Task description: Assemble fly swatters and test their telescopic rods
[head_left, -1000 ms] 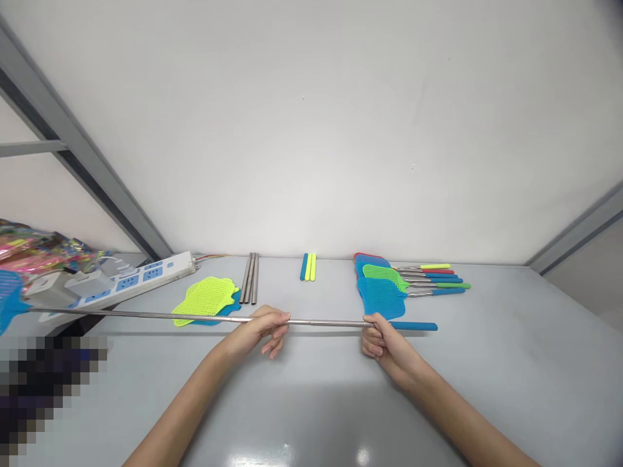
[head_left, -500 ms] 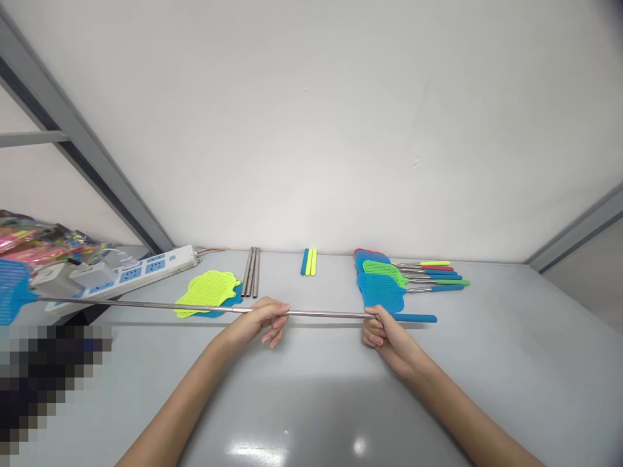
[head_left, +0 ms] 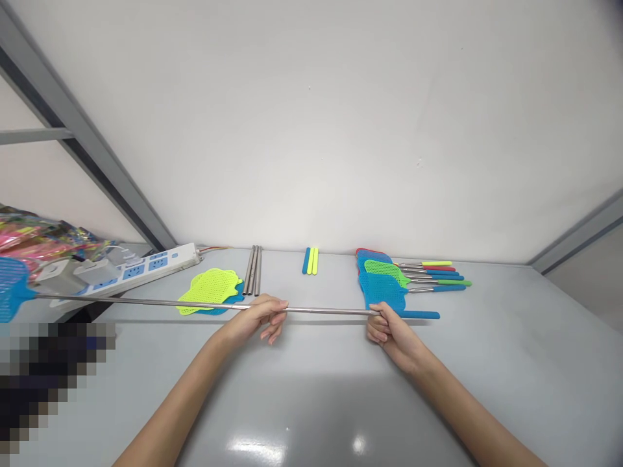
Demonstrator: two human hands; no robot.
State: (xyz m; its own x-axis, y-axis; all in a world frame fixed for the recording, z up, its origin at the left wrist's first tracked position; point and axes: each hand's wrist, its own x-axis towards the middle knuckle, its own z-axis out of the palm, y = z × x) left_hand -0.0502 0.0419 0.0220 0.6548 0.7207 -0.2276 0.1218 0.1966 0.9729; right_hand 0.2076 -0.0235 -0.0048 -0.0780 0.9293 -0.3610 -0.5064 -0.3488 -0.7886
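Observation:
A telescopic fly swatter (head_left: 331, 311) is stretched out long, held level across the view above the table. Its blue mesh head (head_left: 13, 290) reaches the left edge, and its blue grip (head_left: 419, 315) points right. My left hand (head_left: 263, 318) pinches the metal rod near its middle between thumb and forefinger, the other fingers loosely curled. With fingers curled, my right hand (head_left: 389, 327) holds the rod just beside the blue grip. Beyond my right hand lies a stack of short fly swatters (head_left: 382, 292) with blue, green and red heads.
Yellow and blue loose swatter heads (head_left: 209, 288) lie left, beside several metal rods (head_left: 252, 271). Blue and yellow grips (head_left: 309, 261) lie by the wall. A power strip (head_left: 146, 269) with plugs and shiny plastic packets (head_left: 43, 240) occupy the left. A pixelated dark area covers the lower left.
The view has shifted very slightly. My right hand has edged a little to the right along with the swatter; both hands keep the same hold.

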